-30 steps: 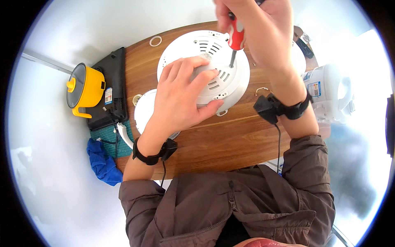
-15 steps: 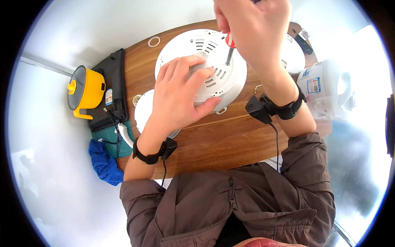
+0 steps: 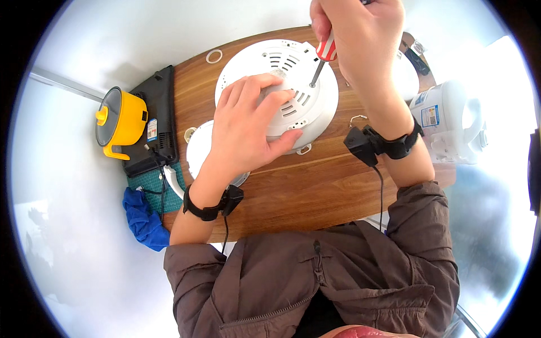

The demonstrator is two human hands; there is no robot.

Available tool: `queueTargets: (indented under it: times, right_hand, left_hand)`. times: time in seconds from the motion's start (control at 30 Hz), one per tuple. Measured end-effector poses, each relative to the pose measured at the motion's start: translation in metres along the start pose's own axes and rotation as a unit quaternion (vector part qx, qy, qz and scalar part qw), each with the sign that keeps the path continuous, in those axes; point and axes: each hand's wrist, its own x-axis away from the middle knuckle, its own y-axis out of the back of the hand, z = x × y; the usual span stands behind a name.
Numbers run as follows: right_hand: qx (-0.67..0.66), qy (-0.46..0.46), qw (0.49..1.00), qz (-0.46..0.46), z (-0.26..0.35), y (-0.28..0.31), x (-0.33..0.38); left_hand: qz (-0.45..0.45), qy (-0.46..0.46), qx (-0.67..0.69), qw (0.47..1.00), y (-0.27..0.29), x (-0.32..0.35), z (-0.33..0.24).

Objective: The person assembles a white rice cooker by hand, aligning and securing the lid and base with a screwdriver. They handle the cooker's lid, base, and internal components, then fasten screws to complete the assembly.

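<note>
2 hands work: left hand [image 3: 248, 127] spread flat on the white round housing [image 3: 282, 73], right hand [image 3: 360, 39] gripping a screwdriver [image 3: 324, 53].

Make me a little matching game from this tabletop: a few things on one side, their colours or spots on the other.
Things:
1. small pot
2. cloth
3. screwdriver
4. round vented appliance base

Descriptions:
A. white, under the left hand
B. blue, at the table's left edge
C. yellow, far left
D. red handle, in the right hand

Pairs: 1-C, 2-B, 3-D, 4-A
</note>
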Motion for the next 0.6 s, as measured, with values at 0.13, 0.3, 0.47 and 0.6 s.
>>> queueTargets:
  times: [0.13,0.3,0.47,0.6]
  right_hand:
    - [-0.003,-0.029,0.999,0.018,0.027,0.004,-0.010]
    - [0.147,0.076,0.986,-0.027,0.050,0.025,-0.015]
    - [0.382,-0.164,0.899,0.137,-0.022,0.091,0.013]
    - [0.319,-0.354,0.862,0.173,-0.040,0.095,0.040]
  left_hand:
    - [0.021,-0.005,0.008,1.000,0.004,-0.002,0.002]
    - [-0.076,0.079,0.066,0.992,0.013,0.011,0.030]
    - [-0.121,0.367,0.367,0.846,-0.010,0.024,0.049]
    - [-0.128,0.419,0.530,0.726,-0.020,0.021,0.044]
